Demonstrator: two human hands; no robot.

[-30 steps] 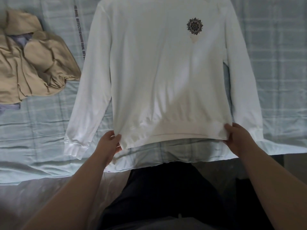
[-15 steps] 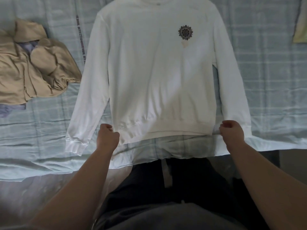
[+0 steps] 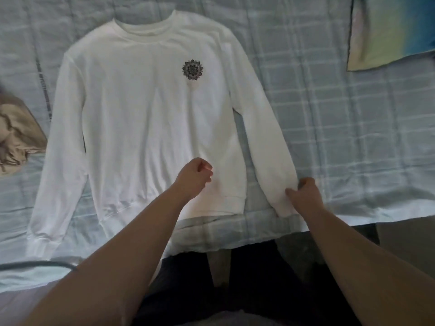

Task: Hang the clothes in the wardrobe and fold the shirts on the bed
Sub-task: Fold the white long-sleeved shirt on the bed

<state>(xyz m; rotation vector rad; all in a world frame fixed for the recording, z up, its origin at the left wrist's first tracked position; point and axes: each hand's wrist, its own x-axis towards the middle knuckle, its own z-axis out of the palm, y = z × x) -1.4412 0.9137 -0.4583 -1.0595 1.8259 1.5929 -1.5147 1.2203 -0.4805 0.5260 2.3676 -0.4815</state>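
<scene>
A white long-sleeved sweatshirt [image 3: 141, 118] with a dark round emblem on the chest lies flat and face up on the bed [image 3: 341, 128], collar away from me, both sleeves spread downward. My right hand [image 3: 304, 192] pinches the cuff end of the right-side sleeve near the bed's front edge. My left hand [image 3: 193, 178] hovers over the lower right part of the sweatshirt's body, fingers curled loosely into a fist with nothing in them.
A crumpled beige garment [image 3: 16, 140] lies at the left edge of the bed. A yellow, green and blue cloth [image 3: 386, 31] sits at the top right. A dark cable [image 3: 40, 264] runs along the bed's front left. My dark trousers are below.
Both hands let go of the hem corners. My left hand moved right over the sweatshirt's body, my right hand shifted to the right sleeve cuff. The view tilted up, showing the collar.
</scene>
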